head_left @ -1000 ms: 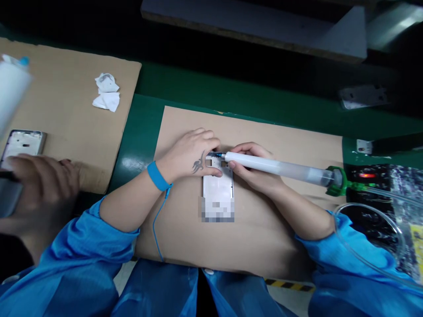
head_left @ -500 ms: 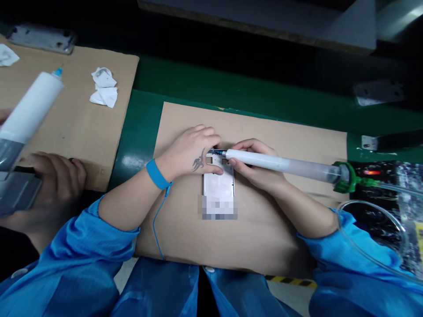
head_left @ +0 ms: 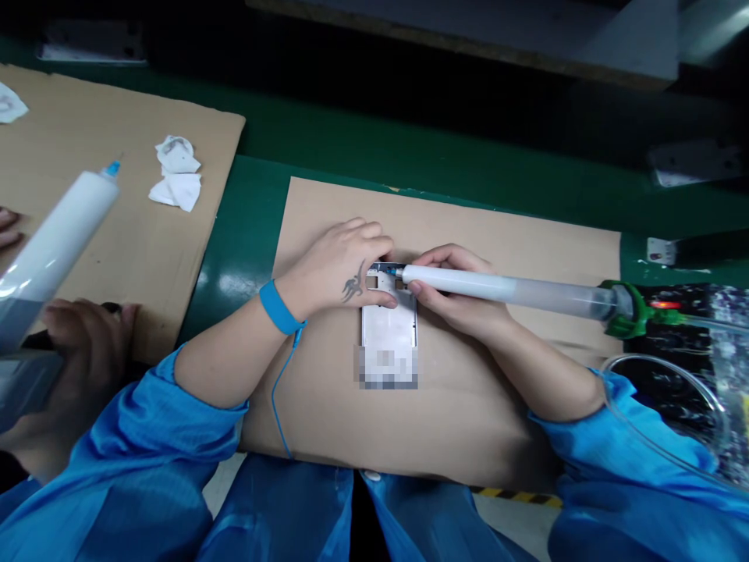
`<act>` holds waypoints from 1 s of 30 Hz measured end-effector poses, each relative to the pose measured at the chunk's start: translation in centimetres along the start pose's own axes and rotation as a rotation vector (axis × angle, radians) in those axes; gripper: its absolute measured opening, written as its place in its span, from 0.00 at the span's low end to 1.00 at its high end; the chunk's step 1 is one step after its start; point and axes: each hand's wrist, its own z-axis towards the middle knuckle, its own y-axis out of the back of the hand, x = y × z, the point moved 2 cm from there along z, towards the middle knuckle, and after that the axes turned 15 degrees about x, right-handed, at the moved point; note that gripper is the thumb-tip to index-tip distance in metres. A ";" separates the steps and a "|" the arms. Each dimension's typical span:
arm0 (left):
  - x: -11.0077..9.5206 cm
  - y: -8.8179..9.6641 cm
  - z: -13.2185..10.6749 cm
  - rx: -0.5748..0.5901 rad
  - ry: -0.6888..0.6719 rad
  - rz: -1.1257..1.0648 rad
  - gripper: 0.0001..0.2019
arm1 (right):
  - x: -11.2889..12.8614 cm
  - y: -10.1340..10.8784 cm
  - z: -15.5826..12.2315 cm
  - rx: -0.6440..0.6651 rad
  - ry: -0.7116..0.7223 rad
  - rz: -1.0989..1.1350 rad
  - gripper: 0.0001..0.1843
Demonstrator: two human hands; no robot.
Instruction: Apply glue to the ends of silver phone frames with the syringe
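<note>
Fingers (head_left: 449, 255) are pinching mid-picture: right hand (head_left: 471, 316) the syringe (head_left: 456, 282), left hand (head_left: 336, 269) the metal housing (head_left: 389, 332). Steady bracing is probably keeping the nozzle (head_left: 392, 272) on line.

Grey shelf (head_left: 515, 35) beyond green tabletop (head_left: 234, 211)

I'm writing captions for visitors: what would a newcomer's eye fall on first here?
Probably the long white syringe in the right hand, its blue tip at the far end of the silvery frame held by the left hand mid-picture. Next, perhaps, the bright blue wristband on the left wrist, and a second white syringe slanting upward at the left edge, near another person's hand.
</note>
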 end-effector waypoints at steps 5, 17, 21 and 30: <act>0.0 0.0 0.0 -0.005 -0.004 -0.001 0.30 | -0.1 -0.1 0.0 -0.002 -0.001 0.015 0.20; 0.1 -0.2 0.1 -0.009 -0.005 0.002 0.32 | 0.0 0.1 -0.1 -0.017 -0.016 0.017 0.18; 0.2 -0.2 0.0 -0.014 -0.008 -0.007 0.32 | -0.1 0.1 0.0 -0.029 -0.018 0.020 0.17; 0.3 -0.1 0.1 -0.007 -0.007 -0.006 0.33 | -0.6 0.2 -0.2 -0.044 -0.013 0.044 0.14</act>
